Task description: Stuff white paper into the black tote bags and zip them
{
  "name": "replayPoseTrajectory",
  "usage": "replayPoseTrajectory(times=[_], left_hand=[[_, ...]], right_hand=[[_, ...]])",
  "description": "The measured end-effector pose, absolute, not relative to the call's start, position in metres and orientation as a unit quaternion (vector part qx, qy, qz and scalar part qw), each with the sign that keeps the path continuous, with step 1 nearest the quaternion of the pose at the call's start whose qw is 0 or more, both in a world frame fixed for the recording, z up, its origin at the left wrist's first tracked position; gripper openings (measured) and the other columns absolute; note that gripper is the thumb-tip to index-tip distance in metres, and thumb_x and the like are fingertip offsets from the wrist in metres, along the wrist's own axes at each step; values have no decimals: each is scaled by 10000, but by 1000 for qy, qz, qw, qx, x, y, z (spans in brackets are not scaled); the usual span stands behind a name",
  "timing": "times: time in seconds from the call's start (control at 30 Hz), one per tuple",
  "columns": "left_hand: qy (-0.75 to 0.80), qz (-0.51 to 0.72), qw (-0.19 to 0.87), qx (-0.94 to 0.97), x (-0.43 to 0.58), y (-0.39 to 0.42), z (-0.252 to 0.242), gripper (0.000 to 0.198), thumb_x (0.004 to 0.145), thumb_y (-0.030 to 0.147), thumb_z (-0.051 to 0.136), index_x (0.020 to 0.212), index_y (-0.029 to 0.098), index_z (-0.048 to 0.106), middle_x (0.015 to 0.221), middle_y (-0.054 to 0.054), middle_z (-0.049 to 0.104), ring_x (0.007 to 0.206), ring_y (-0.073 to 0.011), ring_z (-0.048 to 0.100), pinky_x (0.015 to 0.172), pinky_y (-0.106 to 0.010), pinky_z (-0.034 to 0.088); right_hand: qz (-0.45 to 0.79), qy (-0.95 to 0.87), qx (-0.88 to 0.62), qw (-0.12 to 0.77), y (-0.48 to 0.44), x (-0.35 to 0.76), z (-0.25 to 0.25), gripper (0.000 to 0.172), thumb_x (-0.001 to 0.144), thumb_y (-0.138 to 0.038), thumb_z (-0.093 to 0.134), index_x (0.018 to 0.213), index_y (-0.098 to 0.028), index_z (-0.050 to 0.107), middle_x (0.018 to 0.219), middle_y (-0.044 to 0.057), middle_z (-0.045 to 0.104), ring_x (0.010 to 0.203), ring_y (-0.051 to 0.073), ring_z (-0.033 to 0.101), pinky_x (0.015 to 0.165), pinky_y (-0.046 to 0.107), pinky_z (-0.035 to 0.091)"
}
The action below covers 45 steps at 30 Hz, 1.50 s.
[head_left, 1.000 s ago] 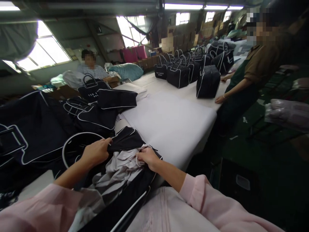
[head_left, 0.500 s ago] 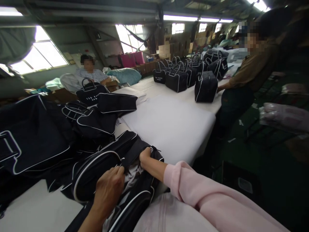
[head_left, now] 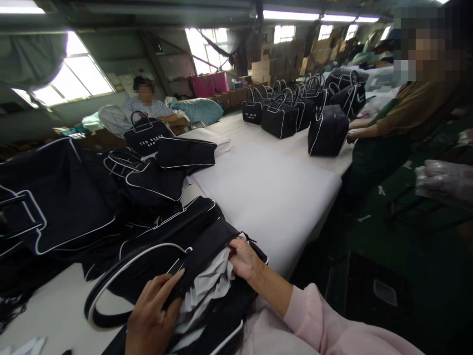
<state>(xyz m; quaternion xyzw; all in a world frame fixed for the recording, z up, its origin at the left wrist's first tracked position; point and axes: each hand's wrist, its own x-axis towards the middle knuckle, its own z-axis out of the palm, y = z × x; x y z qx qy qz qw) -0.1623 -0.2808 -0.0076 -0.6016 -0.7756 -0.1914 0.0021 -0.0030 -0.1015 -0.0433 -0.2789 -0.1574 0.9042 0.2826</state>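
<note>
A black bag (head_left: 211,240) with white piping lies on the table edge right before me. Its top opening gapes, and crumpled pale paper or lining (head_left: 210,278) shows inside. My left hand (head_left: 153,308) grips the near rim of that opening, fingers over the edge and thumb toward the inside. A looped handle (head_left: 107,281) with a white edge stands out beside it. At the far right end of the opening, my right hand (head_left: 246,259) pinches the bag's edge near the zip end; its fingertips are partly hidden by the fabric.
More black bags (head_left: 84,192) are piled at my left. Several finished-looking bags (head_left: 280,118) stand at the back of the white table (head_left: 266,182). A co-worker (head_left: 406,113) at right touches one bag (head_left: 327,130). Another person (head_left: 144,101) sits at back left. A stool (head_left: 384,286) stands low right.
The opening is spread wider and more pale filling shows. My right hand has come out from under the flap to its edge. My left hand has moved down and left; its fingers have loosened from a fist.
</note>
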Motion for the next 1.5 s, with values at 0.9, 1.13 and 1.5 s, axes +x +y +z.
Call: replayPoseTrajectory(times=[0.9, 1.13, 1.5], left_hand=[[-679, 50, -131, -721, -146, -143, 6, 607, 862, 448, 580, 1377, 135, 510, 1299, -138, 519, 1190, -283, 520, 1055, -421, 436], [-685, 242, -129, -675, -115, -97, 3, 408, 832, 279, 614, 1171, 77, 512, 1068, -153, 620, 1005, -284, 622, 923, -374, 494], [-678, 328, -54, -656, -98, -86, -22, 569, 864, -13, 229, 1408, 21, 394, 1153, -257, 577, 1055, -325, 634, 934, -429, 472]], right_hand=[[674, -618, -190, 358, -32, 63, -97, 232, 874, -370, 593, 770, -163, 599, 748, -7, 577, 731, 120, 512, 724, 253, 396], [702, -423, -414, 395, -49, 66, -160, 271, 929, -364, 421, 1007, -183, 607, 1038, 40, 635, 1013, 154, 579, 981, 307, 428], [608, -472, -539, 343, -89, 65, -224, 324, 939, -260, 395, 1158, -128, 595, 1198, 130, 594, 1182, 219, 519, 1105, 383, 352]])
